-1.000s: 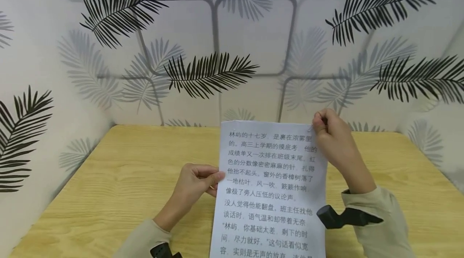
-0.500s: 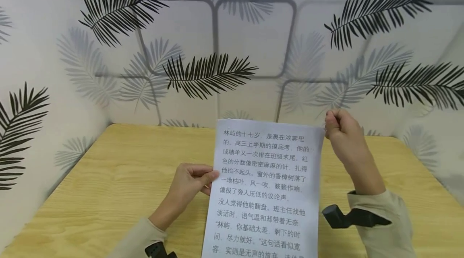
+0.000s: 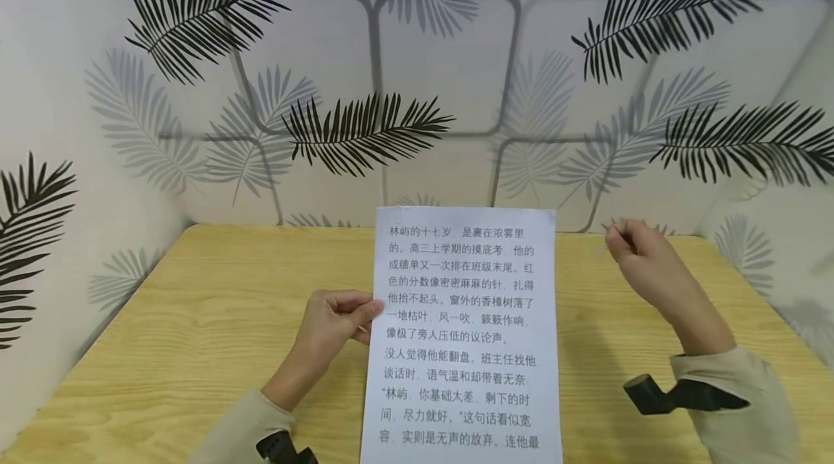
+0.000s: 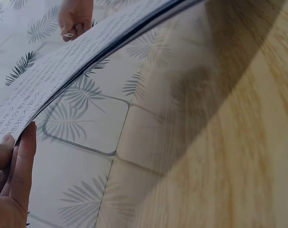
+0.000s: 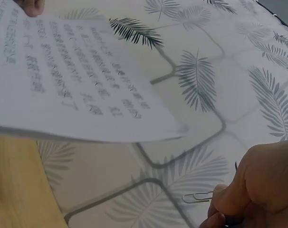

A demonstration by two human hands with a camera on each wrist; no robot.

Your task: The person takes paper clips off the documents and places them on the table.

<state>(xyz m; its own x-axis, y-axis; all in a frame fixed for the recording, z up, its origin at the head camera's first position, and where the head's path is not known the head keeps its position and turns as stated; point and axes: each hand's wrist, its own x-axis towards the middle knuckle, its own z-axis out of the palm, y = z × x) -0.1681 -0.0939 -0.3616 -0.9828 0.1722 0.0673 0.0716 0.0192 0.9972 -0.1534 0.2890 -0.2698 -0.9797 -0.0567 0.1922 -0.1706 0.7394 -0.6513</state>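
A stack of printed paper sheets (image 3: pixel 465 334) stands tilted up over the table, text side toward me. My left hand (image 3: pixel 339 323) pinches its left edge between thumb and fingers, and in the left wrist view the thumb (image 4: pixel 2 151) lies on the printed face. My right hand (image 3: pixel 651 265) is apart from the stack, beyond its top right corner. Between its thumb and curled finger it pinches a silvery wire paper clip (image 5: pixel 197 196), whose rounded end sticks out in the right wrist view. A thin dark tip also shows above these fingers; what it is I cannot tell.
A light wood-grain table (image 3: pixel 215 334) lies beneath both hands. Behind it rises a pale wall (image 3: pixel 449 73) with dark and grey leaf patterns. Black camera mounts (image 3: pixel 684 395) are strapped over the sleeves (image 3: pixel 743 399).
My right hand has moved off the stack's top right corner to the right and slightly down, taking the paper clip along. The stack, held by my left hand, has shifted a little left.
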